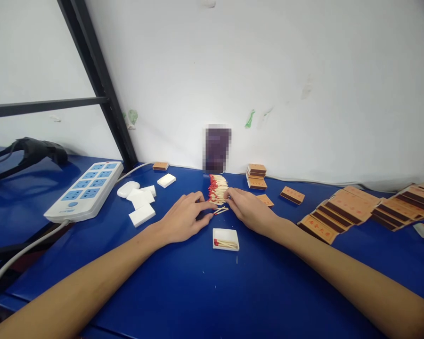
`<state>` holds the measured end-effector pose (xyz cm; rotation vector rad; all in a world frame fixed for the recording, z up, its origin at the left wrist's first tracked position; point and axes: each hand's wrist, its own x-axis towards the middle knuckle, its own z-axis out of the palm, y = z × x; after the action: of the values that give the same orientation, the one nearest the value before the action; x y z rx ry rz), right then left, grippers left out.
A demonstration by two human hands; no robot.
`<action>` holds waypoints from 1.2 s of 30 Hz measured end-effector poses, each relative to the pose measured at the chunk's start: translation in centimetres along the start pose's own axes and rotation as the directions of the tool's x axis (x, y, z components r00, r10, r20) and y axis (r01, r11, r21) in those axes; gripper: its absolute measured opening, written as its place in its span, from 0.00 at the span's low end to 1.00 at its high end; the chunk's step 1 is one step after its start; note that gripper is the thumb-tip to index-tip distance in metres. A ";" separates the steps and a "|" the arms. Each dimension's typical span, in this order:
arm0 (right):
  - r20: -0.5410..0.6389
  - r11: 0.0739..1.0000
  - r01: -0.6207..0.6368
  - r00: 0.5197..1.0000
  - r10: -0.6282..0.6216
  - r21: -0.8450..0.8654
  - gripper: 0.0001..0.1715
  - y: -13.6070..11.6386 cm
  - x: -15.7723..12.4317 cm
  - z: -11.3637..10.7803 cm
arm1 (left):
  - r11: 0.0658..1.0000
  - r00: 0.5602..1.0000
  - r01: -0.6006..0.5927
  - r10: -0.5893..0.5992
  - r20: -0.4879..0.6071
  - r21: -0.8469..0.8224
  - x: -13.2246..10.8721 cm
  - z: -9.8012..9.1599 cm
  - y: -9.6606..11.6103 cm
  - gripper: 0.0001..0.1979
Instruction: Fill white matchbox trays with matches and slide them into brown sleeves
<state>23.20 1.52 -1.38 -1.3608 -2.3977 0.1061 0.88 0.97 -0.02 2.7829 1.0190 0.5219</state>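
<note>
A pile of red-headed matches [218, 188] lies on the blue table in front of me. A few loose matches [221, 210] rest at its near end, between my hands. My left hand [185, 215] is at the red-head side, its thumb and index finger apart, fingertips beside the loose matches. On the other side my right hand [249, 209] has its fingers drawn together on the stick ends of the pile; the exact grip is partly hidden. Nearer to me sits an open white matchbox tray [226, 232], with several matches lying along its near side.
White trays [142, 214] and a white rounded object [127, 189] lie left, near a power strip [88, 190]. Stacked matchboxes [256, 177] stand by the wall. Rows of matchbox sleeves [351, 205] spread right. A pixelated dark rectangle [217, 148] is at the wall.
</note>
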 end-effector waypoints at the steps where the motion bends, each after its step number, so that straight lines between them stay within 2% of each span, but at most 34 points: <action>1: 0.004 1.000 0.001 1.000 -0.001 -0.012 0.07 0.0 0.0 0.0 | 1.000 1.000 0.003 -0.003 0.011 0.001 0.0 0.0 0.0 0.16; 7: 0.047 0.998 -0.023 0.999 0.026 -0.056 0.07 -0.5 0.1 -0.2 | 1.000 0.998 0.005 -0.006 0.063 0.003 0.0 -0.1 0.0 0.17; 17: 0.149 0.986 -0.081 0.983 0.103 -0.144 0.09 -1.6 0.2 -1.1 | 1.000 1.000 0.016 -0.016 -0.012 0.017 0.1 0.1 -0.1 0.14; 22: 0.135 0.997 -0.036 0.990 0.045 -0.064 0.08 -1.1 -0.1 -1.1 | 0.999 0.999 0.040 -0.040 -0.032 -0.002 0.2 0.1 0.1 0.12; 27: 0.151 0.998 0.051 0.987 -0.057 0.041 0.08 -0.6 -0.5 -1.6 | 1.000 1.000 -0.003 0.002 -0.021 -0.030 0.2 0.0 0.0 0.11; 32: 0.211 0.997 0.041 0.976 -0.053 0.059 0.08 -0.8 -0.4 -2.2 | 0.998 0.999 -0.049 0.048 -0.021 -0.037 0.1 0.0 0.0 0.11; 36: 0.179 0.996 0.007 0.984 -0.023 0.087 0.07 -1.2 -0.6 -2.3 | 1.000 0.998 -0.004 0.002 -0.067 -0.026 0.1 0.2 -0.1 0.12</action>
<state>23.38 0.10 0.86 -1.3453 -2.5179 0.3382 0.98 1.08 -0.20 2.7620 1.0136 0.6278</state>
